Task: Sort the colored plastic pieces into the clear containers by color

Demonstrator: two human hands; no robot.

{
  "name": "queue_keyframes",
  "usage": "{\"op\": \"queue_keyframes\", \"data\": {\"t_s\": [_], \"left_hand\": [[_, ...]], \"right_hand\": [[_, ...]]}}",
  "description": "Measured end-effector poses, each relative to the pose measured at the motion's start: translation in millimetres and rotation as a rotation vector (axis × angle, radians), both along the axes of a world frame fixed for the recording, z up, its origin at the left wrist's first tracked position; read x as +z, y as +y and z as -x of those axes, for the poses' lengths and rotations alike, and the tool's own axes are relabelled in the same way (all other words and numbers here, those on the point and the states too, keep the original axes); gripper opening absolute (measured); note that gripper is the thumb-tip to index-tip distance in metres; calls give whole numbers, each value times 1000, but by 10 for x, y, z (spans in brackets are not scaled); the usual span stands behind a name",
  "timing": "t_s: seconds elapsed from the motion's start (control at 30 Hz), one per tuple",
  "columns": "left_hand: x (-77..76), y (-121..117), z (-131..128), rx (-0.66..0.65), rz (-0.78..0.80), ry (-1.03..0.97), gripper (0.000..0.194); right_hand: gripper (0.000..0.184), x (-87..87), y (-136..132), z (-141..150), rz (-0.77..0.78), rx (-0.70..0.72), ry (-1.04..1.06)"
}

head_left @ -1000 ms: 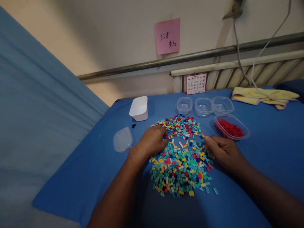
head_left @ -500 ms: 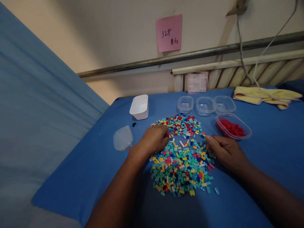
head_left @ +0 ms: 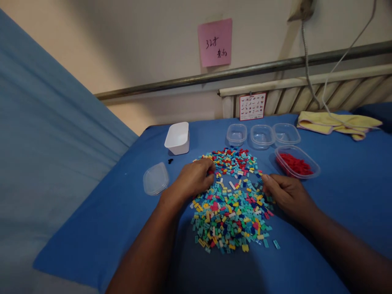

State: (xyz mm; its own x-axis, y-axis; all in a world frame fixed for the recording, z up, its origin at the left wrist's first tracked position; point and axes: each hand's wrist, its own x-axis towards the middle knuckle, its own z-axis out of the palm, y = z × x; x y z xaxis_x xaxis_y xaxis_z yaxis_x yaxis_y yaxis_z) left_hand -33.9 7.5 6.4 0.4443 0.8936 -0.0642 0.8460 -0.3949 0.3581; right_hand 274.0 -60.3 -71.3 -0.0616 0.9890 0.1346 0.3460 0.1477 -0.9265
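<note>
A spread of small plastic building bricks (head_left: 232,212) in turquoise, yellow, pink, red, white and dark blue covers the middle of the blue cloth. At the left edge of its far part, my left hand (head_left: 196,175) has its fingers curled down among the bricks; the fingertips are partly hidden. My right hand (head_left: 286,194) is closed in a pinch at the right edge, thumb against the index finger. Whatever either hand grips is too small or hidden to make out. Right of the spread, a clear plastic tub (head_left: 315,169) holds red bricks (head_left: 295,164).
Clear tubs (head_left: 262,136) stand along the back. At the back left is a white container (head_left: 178,139), with small black pieces (head_left: 170,161) and clear lids (head_left: 156,179) nearer. A yellow cloth (head_left: 337,121) lies back right. A blue curtain (head_left: 55,143) hangs left.
The whole view has shifted slightly, so things appear a little further left. My left hand has drawn back very slightly to the left; my right hand keeps its pinch.
</note>
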Motion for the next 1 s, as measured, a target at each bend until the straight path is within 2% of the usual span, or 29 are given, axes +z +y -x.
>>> {"op": "queue_keyframes", "data": {"t_s": [0.13,0.23,0.33,0.43,0.57,0.67,0.73,0.8,0.9,1.0], "left_hand": [[48,52,-95,3,84,-201,14],[147,146,-359,-62,120,-302,13],[284,281,-799,-177,75,-330,12],[366,437,-1346,-322,25,-334,10],[300,647,-1988,-449,-73,-213,14],[204,765,-2189,-433,-116,-124,27],[176,802,-2134,-405,-143,-175,29],[192,789,-1931,-366,-171,-270,24],[256,652,-1422,-295,-203,-338,16],[262,396,-821,-189,-170,-271,19]], "right_hand": [[59,-13,16,37,3,15,21],[58,-20,44,64,-11,26,38],[58,-21,72,72,-32,35,31],[57,-20,89,68,-56,35,23],[56,-26,105,56,-66,44,35],[55,-30,116,50,-70,45,44],[55,-28,118,49,-66,48,55],[56,-26,112,52,-60,47,60],[57,-28,90,55,-62,40,55],[59,-28,63,48,-74,27,50]]}}
